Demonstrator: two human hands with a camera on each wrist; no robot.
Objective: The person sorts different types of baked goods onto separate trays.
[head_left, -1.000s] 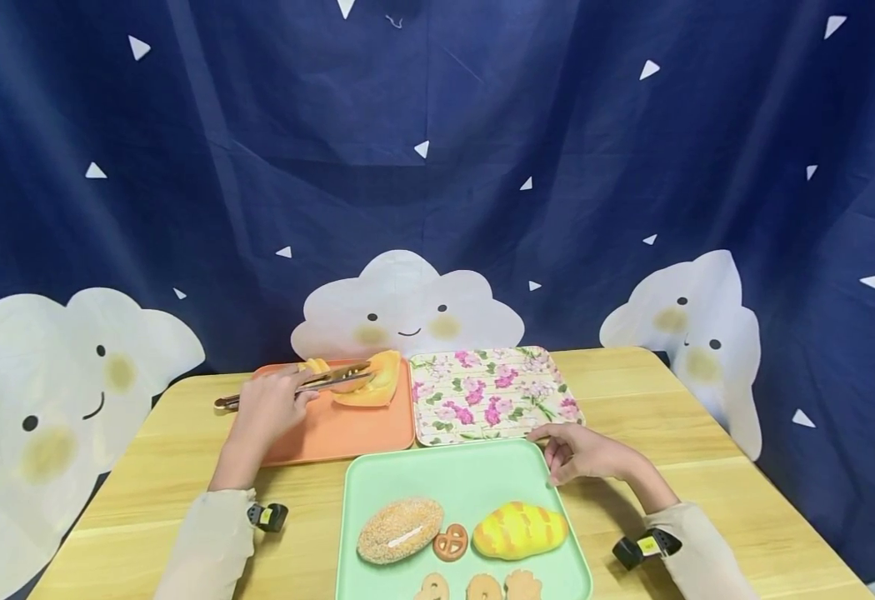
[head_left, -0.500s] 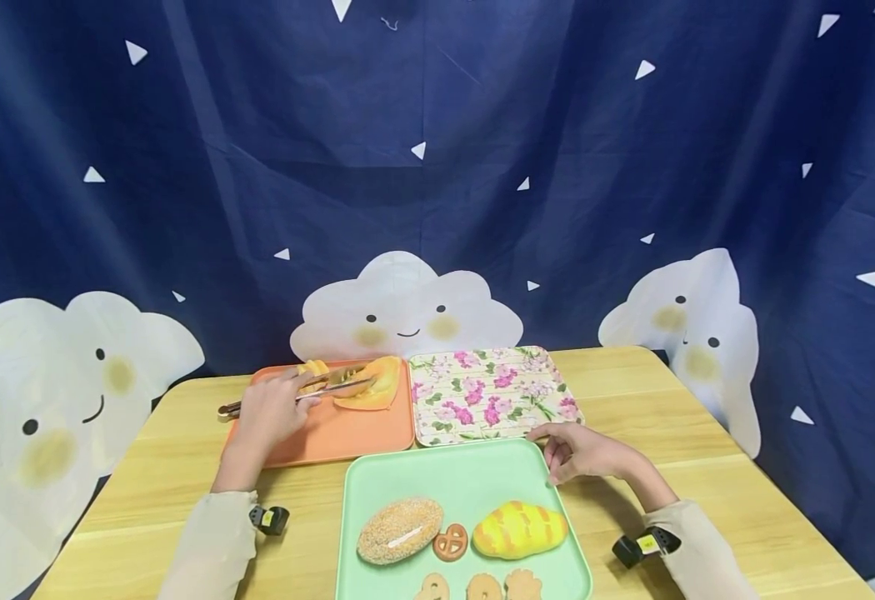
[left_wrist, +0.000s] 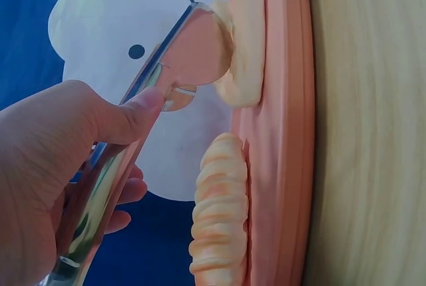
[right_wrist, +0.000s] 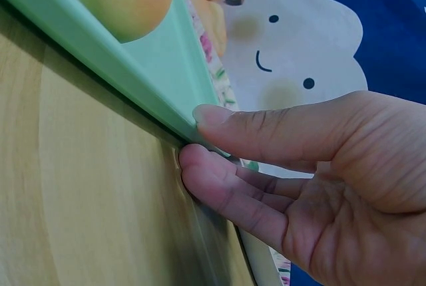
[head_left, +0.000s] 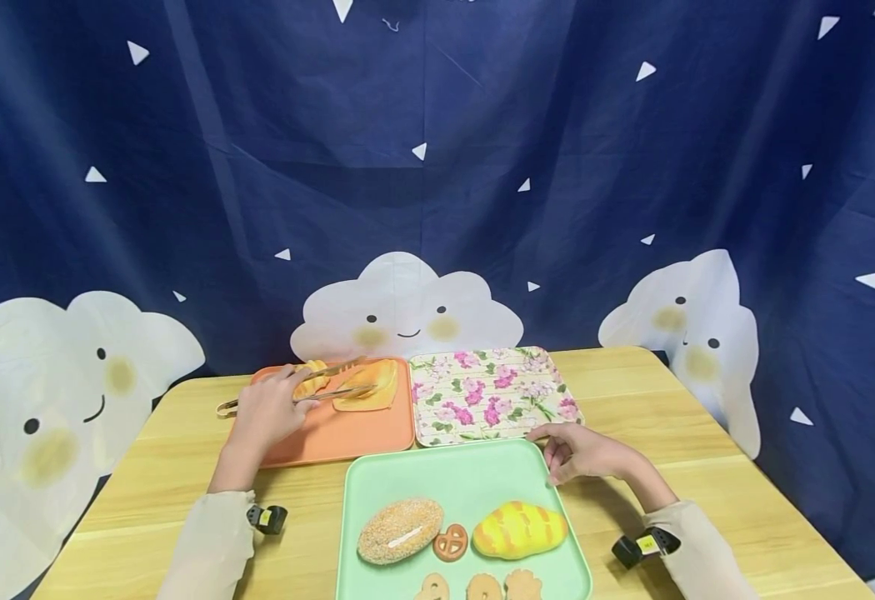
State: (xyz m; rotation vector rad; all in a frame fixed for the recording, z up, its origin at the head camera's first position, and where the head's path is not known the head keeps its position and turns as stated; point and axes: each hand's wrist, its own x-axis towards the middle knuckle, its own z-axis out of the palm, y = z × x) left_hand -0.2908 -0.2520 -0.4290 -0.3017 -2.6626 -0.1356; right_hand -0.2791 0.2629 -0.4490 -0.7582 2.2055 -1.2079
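Observation:
My left hand (head_left: 267,410) grips metal tongs (left_wrist: 110,173) over the orange tray (head_left: 355,435). The tongs' arms stand apart, their heads at a flat yellow bread slice (head_left: 379,393). Beside that slice, a ridged bread roll (left_wrist: 221,213) lies on the same tray, partly behind the hand in the head view. On the other side, my right hand (head_left: 583,452) pinches the rim of the green tray (head_left: 437,467) at its far right corner, thumb on top and fingers beneath. The right wrist view shows this pinch close up.
The green tray bears a crumb-coated bread (head_left: 400,531), a small pretzel (head_left: 450,542), a yellow striped bread (head_left: 520,531) and several cookies (head_left: 484,587). A floral tray (head_left: 490,396) adjoins the orange one. Behind the wooden table (head_left: 707,467) hangs a blue curtain (head_left: 557,125).
The bread slice, raised and tilted at the tongs a second ago, now lies flatter on the orange tray. The tongs' arms have spread apart. My right hand keeps its place.

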